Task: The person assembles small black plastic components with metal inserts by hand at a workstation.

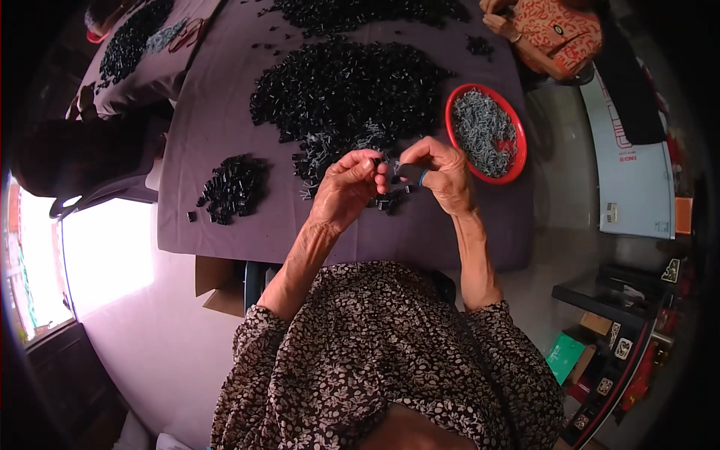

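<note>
My left hand [343,192] is closed in a pinch on a small black piece [376,161] above the table's near side. Close beside it, my right hand [448,180] has curled fingers; what they hold, if anything, is hidden. A dark cover with a blue edge [412,174] sits at its thumb. Beyond both hands spreads a large pile of small black pieces [345,90]. Grey screw-like pins [322,146] lie along that pile's near edge. A few loose black pieces [388,201] rest beneath my hands.
A red bowl [519,166] of grey pins stands right of my right hand. At left lies a smaller heap of black pieces [232,187] on the cloth-covered table [210,236]. Another person [555,34] sits at the far right. A dark chair [105,191] stands left.
</note>
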Demonstrator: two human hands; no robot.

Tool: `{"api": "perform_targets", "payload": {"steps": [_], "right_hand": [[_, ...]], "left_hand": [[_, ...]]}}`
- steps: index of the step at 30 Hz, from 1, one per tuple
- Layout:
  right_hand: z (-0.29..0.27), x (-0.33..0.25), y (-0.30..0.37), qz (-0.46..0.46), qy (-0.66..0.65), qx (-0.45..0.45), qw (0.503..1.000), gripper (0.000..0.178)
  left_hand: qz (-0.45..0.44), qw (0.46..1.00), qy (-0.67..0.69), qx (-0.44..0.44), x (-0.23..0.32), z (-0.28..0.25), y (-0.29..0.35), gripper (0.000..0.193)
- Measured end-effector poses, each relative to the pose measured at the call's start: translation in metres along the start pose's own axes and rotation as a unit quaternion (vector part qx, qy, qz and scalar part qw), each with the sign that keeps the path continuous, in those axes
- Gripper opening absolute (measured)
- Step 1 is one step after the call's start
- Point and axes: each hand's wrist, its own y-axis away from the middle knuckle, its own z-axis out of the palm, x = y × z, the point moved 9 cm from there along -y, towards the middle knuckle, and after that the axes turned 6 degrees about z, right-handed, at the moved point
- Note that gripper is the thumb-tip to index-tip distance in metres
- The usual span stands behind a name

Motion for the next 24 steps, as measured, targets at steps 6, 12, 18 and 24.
{"api": "perform_targets", "payload": {"steps": [6,12,18,24], "right_hand": [[0.022,-0.011,-0.006,0.019,-0.097,-0.045,0.994,0.023],[0.028,-0.012,-0.011,0.012,-0.062,-0.063,0.996,0.028],[0.026,-0.008,-0.015,0.012,-0.034,-0.064,0.997,0.031],[0.025,0.007,-0.017,0.062,-0.022,-0.086,0.994,0.033]], "left_hand": [[0.016,0.997,-0.072,0.010,0.003,0.004,0.000,0.014],[0.023,0.994,-0.108,0.023,0.011,-0.001,0.002,0.014],[0.037,0.986,-0.161,0.024,0.015,-0.003,0.002,0.014],[0.054,0.955,-0.290,0.015,0.024,0.000,0.003,0.014]]}}
